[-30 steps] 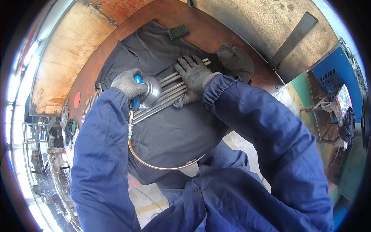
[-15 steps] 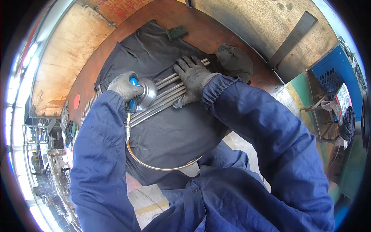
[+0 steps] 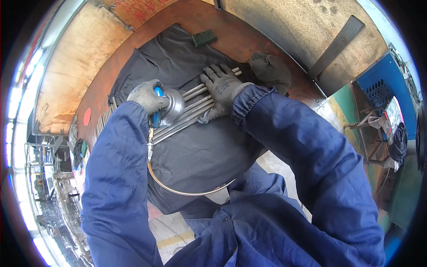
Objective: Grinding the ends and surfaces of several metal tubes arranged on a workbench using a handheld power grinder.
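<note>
In a grey glove, my left hand (image 3: 150, 97) is closed round a blue air sander (image 3: 158, 91). The sander's round silver head (image 3: 174, 106) rests on a row of shiny metal rods (image 3: 195, 108), hiding part of them. A hose (image 3: 174, 191) runs from a metal fitting (image 3: 150, 151) below the tool toward my lap. My gloved right hand (image 3: 222, 90) lies flat across the rods near their far right ends, fingers spread. Under the rods is a black cloth (image 3: 191, 147).
The cloth covers part of a rusty brown table (image 3: 227, 26). A dark green scouring pad (image 3: 204, 38) lies at the far edge of the cloth, and a crumpled dark cloth (image 3: 269, 71) sits beyond my right hand. More rods (image 3: 103, 122) lie left of my left forearm. Boards stand behind.
My left hand and the sander have slid slightly to the right along the rods, and the hose shifted with them. My right hand stays in place.
</note>
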Demonstrator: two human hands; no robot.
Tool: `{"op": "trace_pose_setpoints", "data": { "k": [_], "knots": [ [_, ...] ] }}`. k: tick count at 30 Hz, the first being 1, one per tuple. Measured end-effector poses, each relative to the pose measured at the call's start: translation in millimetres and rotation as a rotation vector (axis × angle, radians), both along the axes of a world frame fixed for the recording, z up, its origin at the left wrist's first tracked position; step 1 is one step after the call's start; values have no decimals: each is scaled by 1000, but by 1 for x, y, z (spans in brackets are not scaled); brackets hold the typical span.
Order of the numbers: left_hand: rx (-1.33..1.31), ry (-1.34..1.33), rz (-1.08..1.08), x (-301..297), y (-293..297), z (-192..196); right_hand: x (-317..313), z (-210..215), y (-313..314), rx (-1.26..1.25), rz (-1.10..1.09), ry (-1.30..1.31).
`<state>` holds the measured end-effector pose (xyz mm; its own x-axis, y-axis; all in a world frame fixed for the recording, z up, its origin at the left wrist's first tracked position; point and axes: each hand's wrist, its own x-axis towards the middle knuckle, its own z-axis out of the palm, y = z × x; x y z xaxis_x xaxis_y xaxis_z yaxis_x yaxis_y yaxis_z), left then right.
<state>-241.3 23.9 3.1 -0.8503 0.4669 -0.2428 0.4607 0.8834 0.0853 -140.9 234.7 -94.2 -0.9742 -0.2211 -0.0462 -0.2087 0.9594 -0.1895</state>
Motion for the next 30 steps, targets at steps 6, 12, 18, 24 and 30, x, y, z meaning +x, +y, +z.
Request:
{"op": "trace_pose_setpoints", "data": {
  "k": [6, 12, 18, 24, 30],
  "knots": [
    [18, -22, -12, 11, 26, 6, 0, -4, 4, 25, -37, -16],
    [9, -14, -21, 9, 20, 4, 1, -3, 3, -7, -22, -16],
    [-32, -26, 14, 11, 0, 6, 4, -4, 3, -19, -11, 2],
    [-6, -60, -27, 14, 23, 7, 8, -4, 0, -11, -6, 10],
    [41, 9, -40, 8, 4, 3, 8, -7, 3, -22, -9, 50]
  ]
}}
